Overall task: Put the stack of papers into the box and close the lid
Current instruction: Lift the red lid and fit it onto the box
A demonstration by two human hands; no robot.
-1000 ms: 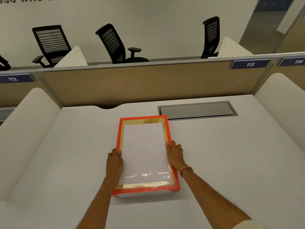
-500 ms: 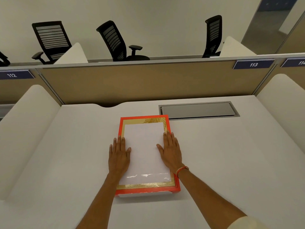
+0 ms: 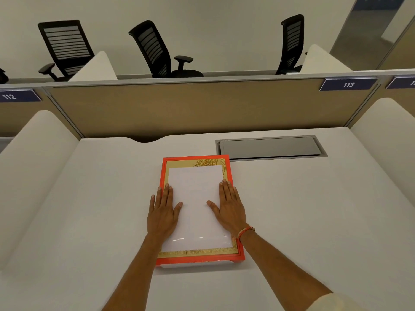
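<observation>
White desk in a cubicle, tan partition behind, black office chairs beyond it. Just in front of the grey cable hatch, nearer the person: flat box, lid on, orange rim, gold border, white centre panel. Long axis running from the person toward the hatch. Left hand and right hand flat on the lid, fingers spread, gripping nothing.

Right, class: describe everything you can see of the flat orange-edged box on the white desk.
The flat orange-edged box lies closed on the white desk, long side running away from the person. Its lid has a gold inner border with a leaf print and a glossy white centre panel. The left hand and right hand lie flat, palms down, on it.
</observation>
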